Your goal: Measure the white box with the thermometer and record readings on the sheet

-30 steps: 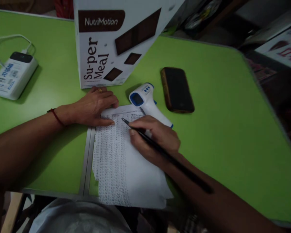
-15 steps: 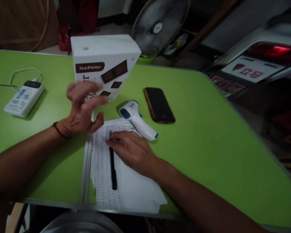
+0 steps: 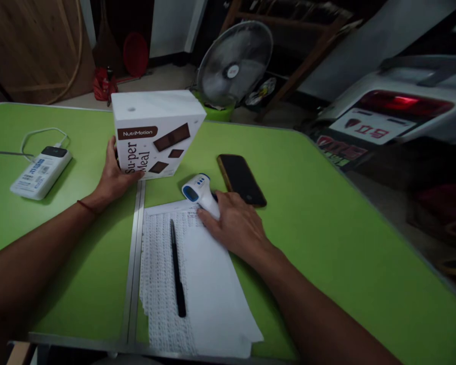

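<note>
A white NutriMotion box (image 3: 157, 139) stands upright on the green table. My left hand (image 3: 116, 175) grips its lower left corner, thumb across the front and fingers around the side. My right hand (image 3: 237, 223) is wrapped over the handle of a white and blue infrared thermometer (image 3: 203, 191), which lies on its side; the handle's lower end is hidden under the palm. Below it is a stack of handwritten paper sheets (image 3: 213, 299). A black pen (image 3: 177, 271) lies lengthwise on the writing. Just beyond my right hand rests a dark smartphone (image 3: 242, 180) in a brown case.
On the left of the green table (image 3: 345, 263) lies a white power bank (image 3: 41, 172) with a cable plugged in. A metal seam (image 3: 134, 268) crosses the tabletop. Behind the table stand a fan (image 3: 233, 66) and, at right, a scooter's rear with a red light (image 3: 405, 104).
My left hand has come down from in front of the box and taken hold of its lower corner. My right hand has moved from beside the pen onto the thermometer's handle.
</note>
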`<state>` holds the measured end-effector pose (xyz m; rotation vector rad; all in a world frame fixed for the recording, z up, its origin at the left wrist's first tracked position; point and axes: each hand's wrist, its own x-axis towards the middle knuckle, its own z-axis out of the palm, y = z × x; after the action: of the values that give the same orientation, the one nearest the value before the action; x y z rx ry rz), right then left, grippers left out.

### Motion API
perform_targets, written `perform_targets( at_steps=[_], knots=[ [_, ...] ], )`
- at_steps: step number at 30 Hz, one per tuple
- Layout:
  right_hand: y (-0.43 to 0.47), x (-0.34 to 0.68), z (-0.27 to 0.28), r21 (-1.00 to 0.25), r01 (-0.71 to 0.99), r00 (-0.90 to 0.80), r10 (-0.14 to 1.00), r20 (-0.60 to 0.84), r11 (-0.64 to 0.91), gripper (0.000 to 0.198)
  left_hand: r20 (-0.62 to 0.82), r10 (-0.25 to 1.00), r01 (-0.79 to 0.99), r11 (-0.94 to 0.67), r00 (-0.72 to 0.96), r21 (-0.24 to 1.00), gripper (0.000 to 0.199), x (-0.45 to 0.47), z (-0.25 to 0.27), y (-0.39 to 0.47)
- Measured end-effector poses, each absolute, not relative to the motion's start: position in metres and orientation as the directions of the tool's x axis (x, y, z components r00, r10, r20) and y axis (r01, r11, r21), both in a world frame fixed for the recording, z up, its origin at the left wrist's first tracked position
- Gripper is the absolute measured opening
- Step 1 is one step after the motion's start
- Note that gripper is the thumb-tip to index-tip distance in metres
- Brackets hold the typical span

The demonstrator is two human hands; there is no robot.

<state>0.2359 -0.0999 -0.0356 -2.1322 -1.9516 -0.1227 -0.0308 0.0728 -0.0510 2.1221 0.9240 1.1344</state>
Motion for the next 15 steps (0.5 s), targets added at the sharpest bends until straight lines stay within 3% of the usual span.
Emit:
perform_targets(
  at_steps=[3, 6, 9, 11, 13, 15],
  knots=[
    [-0.095, 0.243, -0.039, -0.225, 0.97, 0.136, 0.969, 0.204, -0.088, 0.044, 0.489, 0.8, 0.302, -0.589, 0.347, 0.75, 0.097, -0.03, -0.046, 0.068],
    [-0.093, 0.242, -0.036, -0.388, 0.92, 0.193, 0.925, 0.329, -0.054, 0.045, 0.477, 0.822, 0.298, -0.561, 0.311, 0.772, 0.088, -0.028, -0.038, 0.06],
    [-0.101, 0.229, -0.027, -0.609, 0.784, 0.292, 0.794, 0.533, 0.121, 0.049, 0.463, 0.846, 0.282, -0.527, 0.266, 0.802, 0.082, -0.025, -0.027, 0.049],
    [-0.113, 0.22, -0.021, -0.715, 0.655, 0.351, 0.739, 0.575, 0.246, 0.043, 0.438, 0.847, 0.229, -0.511, 0.302, 0.829, 0.075, -0.022, -0.022, 0.04],
    [-0.127, 0.216, -0.019, -0.739, 0.593, 0.359, 0.716, 0.599, 0.322, 0.027, 0.381, 0.837, 0.139, -0.464, 0.393, 0.875, 0.069, -0.018, -0.019, 0.031],
    [-0.139, 0.217, -0.02, -0.673, 0.638, 0.248, 0.728, 0.64, 0.375, 0.028, 0.324, 0.806, 0.104, -0.426, 0.496, 0.899, 0.064, -0.015, -0.019, 0.024]
  ],
)
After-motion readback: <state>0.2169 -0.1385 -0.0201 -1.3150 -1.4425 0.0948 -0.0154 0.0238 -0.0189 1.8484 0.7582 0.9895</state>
